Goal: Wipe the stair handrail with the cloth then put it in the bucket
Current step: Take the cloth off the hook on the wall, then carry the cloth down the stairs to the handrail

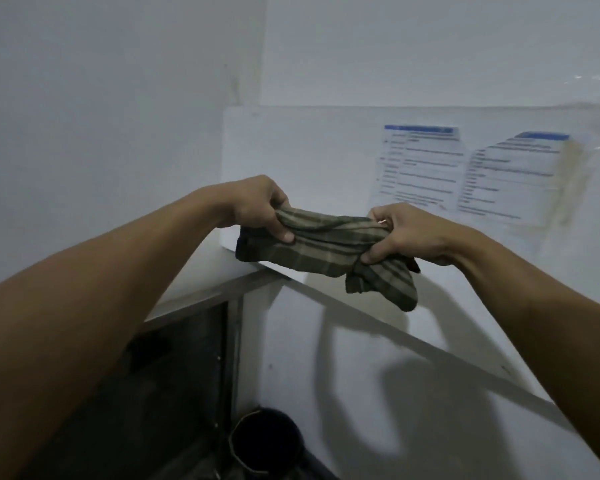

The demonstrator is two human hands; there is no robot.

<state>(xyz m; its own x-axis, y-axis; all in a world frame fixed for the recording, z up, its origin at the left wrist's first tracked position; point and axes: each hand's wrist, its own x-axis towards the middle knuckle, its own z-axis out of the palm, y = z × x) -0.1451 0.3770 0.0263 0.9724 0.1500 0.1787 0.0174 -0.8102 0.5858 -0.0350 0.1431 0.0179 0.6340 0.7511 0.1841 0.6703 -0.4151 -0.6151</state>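
White walls and a sloped rail (395,327) are seen behind a cloth (329,245) gripped bunched between left hand (257,206) and right hand (406,233), apparently being readied for wiping or for a drop into bucket (265,441) below.

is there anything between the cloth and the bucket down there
Nothing visible. The cloth, held in the left hand and right hand, is above the bucket, with open space below it.
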